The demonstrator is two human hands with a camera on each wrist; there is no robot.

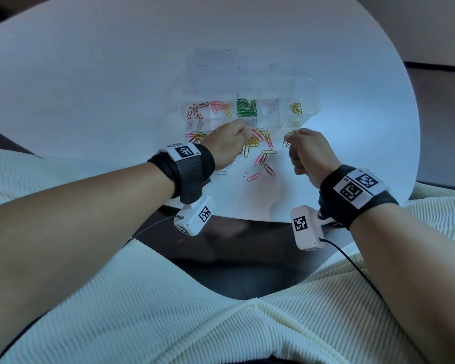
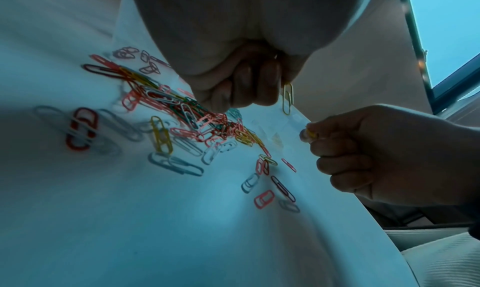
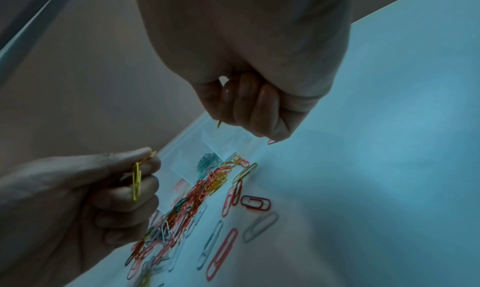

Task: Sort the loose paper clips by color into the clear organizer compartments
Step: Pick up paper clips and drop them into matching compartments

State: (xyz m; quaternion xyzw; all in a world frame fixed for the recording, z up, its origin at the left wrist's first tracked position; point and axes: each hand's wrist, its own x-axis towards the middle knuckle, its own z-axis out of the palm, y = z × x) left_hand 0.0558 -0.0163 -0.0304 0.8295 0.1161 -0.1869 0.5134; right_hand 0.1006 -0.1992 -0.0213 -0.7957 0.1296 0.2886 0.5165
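Observation:
A clear organizer (image 1: 314,101) lies on the white table, its compartments holding red, pink, green (image 1: 246,107), white and yellow (image 1: 296,109) clips. In front of it sits a pile of loose mixed clips (image 1: 259,144) (image 2: 197,117) (image 3: 197,197). My left hand (image 1: 247,133) hovers over the pile's left side, fingers curled, pinching a yellow clip (image 2: 287,98) (image 3: 136,183) that hangs down. My right hand (image 1: 286,141) is just right of the pile, in front of the organizer, and pinches yellow clips (image 1: 286,144) (image 2: 310,134) between thumb and forefinger.
The round table's (image 1: 116,88) near edge lies just under both wrists. Single pink, red and white clips (image 1: 254,176) lie scattered between the pile and that edge. One clip (image 1: 180,240) lies on the dark floor below. Cream ribbed fabric covers my lap.

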